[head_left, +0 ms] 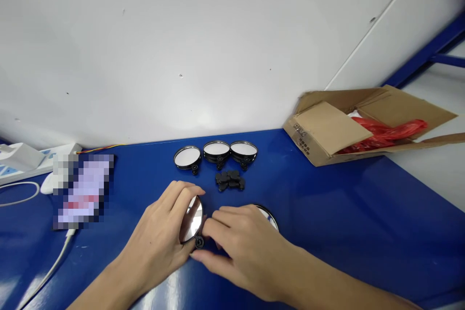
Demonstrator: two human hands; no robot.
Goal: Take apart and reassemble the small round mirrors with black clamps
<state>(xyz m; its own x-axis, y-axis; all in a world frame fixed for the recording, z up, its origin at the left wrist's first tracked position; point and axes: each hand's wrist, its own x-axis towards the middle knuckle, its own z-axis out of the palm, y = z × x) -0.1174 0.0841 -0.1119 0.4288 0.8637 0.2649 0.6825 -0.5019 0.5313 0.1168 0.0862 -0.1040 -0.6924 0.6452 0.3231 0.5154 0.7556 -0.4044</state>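
Observation:
Low over the blue table, my left hand [160,232] is closed around a small round mirror [192,220] with a thin black rim. The mirror is tilted, and its black knob-like mount [199,242] points down toward my right hand [243,247]. The right thumb and curled fingers are closed beside that mount; what lies between them is mostly hidden. Behind the right hand, another round mirror [269,218] lies partly covered. Farther back is a small pile of black plastic pieces [230,180].
Round mirrors stand in stacks near the wall: a left one [187,157], a middle one [217,148] and a right one [243,148]. An open cardboard box [327,131] holds a red plastic bag [388,133]. At left are a blurred phone [85,191], its white cable [54,266] and a power strip [51,157].

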